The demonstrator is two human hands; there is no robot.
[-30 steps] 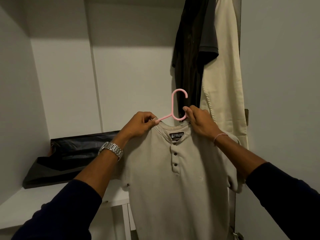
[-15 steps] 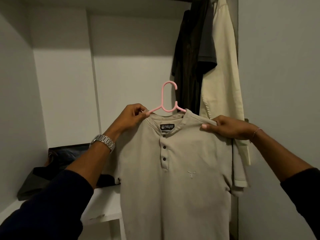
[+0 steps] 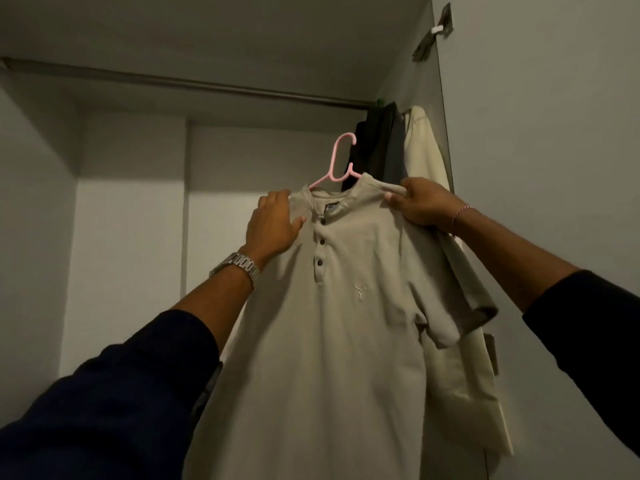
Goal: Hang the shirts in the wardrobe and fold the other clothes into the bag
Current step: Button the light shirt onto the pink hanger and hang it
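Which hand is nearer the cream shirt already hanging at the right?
Right. The right hand grips the beige shirt's shoulder just in front of the cream shirt; the left hand holds the opposite shoulder, farther left.

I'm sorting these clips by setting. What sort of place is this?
Most likely the inside of a built-in wardrobe in a home: a rail runs under the top panel, a dark shirt and a cream shirt already hang at the right, and a door hinge shows above.
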